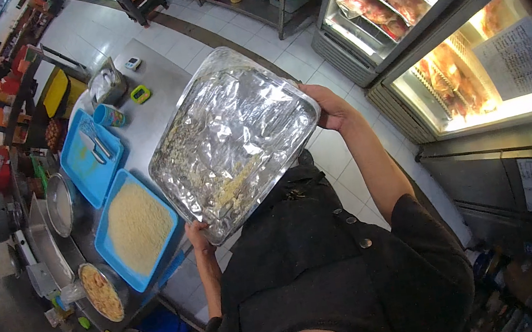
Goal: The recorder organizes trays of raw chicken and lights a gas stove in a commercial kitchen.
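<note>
Both my hands carry a large metal tray (pixel 237 139) lined with crinkled foil or clear film. Pale crumbs are scattered over its lining, thickest along the edge nearer the table. My left hand (pixel 199 236) grips the near left corner, its thumb over the rim. At the opposite side my right hand (pixel 328 106) holds the rim, most of its fingers hidden underneath. Beside the tray, on the steel table, sits a blue tray of breadcrumbs (pixel 138 228). Another blue tray (pixel 79 165) next to it holds a knife (pixel 92 147) and a whisk (pixel 100 137).
A bowl of battered food (pixel 102 292) and a steel pot (pixel 59 205) stand beyond the blue trays. A blue cup (pixel 109 116), a green timer (pixel 140 94) and a small scale or timer (pixel 132 63) rest on the steel table (pixel 152 70). Lit glass-door refrigerators (pixel 369 71) stand at my right.
</note>
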A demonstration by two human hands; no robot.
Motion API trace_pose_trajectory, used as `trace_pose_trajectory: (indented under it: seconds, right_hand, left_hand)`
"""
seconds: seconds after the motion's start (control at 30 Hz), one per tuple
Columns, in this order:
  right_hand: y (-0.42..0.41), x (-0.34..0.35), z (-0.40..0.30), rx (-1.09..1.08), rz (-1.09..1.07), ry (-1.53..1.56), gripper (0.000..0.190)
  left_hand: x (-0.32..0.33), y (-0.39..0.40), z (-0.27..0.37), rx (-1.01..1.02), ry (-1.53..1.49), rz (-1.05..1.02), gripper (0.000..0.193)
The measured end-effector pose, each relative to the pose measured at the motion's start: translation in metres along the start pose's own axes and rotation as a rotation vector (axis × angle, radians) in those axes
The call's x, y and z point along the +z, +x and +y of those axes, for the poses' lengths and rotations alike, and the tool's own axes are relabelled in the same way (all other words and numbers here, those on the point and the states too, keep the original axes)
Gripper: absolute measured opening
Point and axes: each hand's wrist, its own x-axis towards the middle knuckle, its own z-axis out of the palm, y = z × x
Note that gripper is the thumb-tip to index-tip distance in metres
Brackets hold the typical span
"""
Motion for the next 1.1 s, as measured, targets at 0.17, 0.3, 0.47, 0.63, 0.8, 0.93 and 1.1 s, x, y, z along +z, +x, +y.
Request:
trace_pose_trajectory:
  seconds: [0.17, 0.3, 0.47, 0.63, 0.8, 0.93, 1.1]
  right_hand:
    - [0.018, -0.013, -0.041, -0.056, -0.262, -0.064, 0.037]
    - [0.035, -0.024, -0.056, -0.016, -0.289, -0.065, 0.035]
    - [0.06, -0.041, -0.065, -0.005, -0.343, -0.169, 0.026]
    - [0.084, -0.04, -0.042, -0.19, -0.162, 0.078, 0.018]
    - [0.121, -0.068, -0.038, -0.472, -0.063, -0.592, 0.026]
    - [0.078, -0.027, -0.073, -0.045, 0.082, -0.08, 0.043]
    - [0.092, -0.077, -0.115, -0.035, -0.038, -0.734, 0.047]
  left_hand:
    - [0.028, 0.006, 0.015, 0.024, 0.01, 0.083, 0.01]
    - [0.017, 0.02, 0.007, -0.007, 0.008, 0.113, 0.005]
    - [0.052, -0.002, 0.022, 0.052, 0.143, 0.225, 0.009]
    - [0.094, -0.016, 0.034, -0.062, 0.158, 0.215, 0.014]
    - [0.101, -0.031, 0.024, -0.058, 0.066, 0.3, 0.026]
    - [0.118, -0.044, 0.04, 0.007, 0.104, 0.297, 0.026]
    - [0.1, -0.048, 0.044, 0.046, 0.175, 0.202, 0.022]
